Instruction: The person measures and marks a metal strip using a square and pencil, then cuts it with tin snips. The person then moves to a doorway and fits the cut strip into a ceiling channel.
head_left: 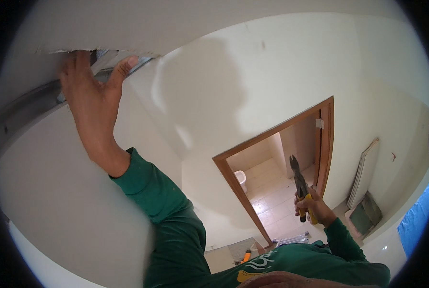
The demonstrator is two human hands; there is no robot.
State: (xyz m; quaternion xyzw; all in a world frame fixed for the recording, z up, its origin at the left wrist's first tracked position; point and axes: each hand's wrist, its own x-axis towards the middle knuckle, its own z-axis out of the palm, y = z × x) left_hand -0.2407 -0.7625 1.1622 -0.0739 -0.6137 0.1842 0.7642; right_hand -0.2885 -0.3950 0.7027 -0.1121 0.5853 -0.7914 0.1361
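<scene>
My left hand (92, 98) is raised to a gap (106, 60) in the white ceiling, thumb spread away from the fingers. Its fingers are slightly blurred and their tips reach up to the broken board edge, partly hidden there; I see nothing held in it. Beside the wrist, a grey metal channel (29, 98) runs along the top of the wall. Lower down on the right, my right hand (315, 206) is closed round the yellow-and-black handles of a pair of snips (298, 180). Their dark jaws point upward, slightly parted at the tip.
A brown wooden door frame (274, 128) opens onto a tiled room with a white toilet (241, 178). Several thin boards (363, 170) lean on the right wall near a greenish panel (365, 214). An orange-handled tool (246, 256) lies below. Blue sheeting (418, 218) hangs at the far right.
</scene>
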